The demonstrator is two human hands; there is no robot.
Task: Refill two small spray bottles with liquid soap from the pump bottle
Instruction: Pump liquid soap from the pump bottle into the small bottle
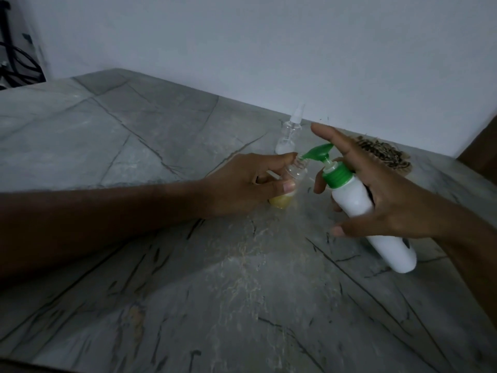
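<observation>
Left hand (242,181) around open spray bottle (287,184)

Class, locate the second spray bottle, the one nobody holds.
The capped spray bottle stands on the table near the wall, just behind the left hand.

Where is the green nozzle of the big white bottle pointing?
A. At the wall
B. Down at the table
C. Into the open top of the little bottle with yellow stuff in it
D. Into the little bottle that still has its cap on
C: the green nozzle of the pump bottle meets the open neck of the small bottle that the left hand holds, with yellow liquid at its bottom.
</observation>
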